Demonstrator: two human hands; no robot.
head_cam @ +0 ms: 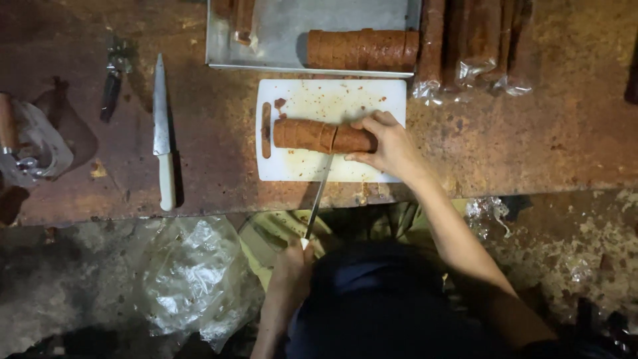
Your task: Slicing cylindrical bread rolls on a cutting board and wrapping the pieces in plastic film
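Reddish-brown sausage roll (323, 135) under the right hand (391, 147) lies on a white cutting board (332, 100) speckled with red-brown crumbs; the knife (318, 199) in the left hand (292, 269) has a silver blade and a pale handle. Above the right hand sits a dull grey metal tray (279, 33) with another brown, ridged roll (362, 48), and to that hand's upper right lie dark red-brown logs in clear shiny wrap (475, 46). Far left of both hands a second knife (162, 133), steel blade and cream handle, rests on the rusty, mottled brown table (565, 119).
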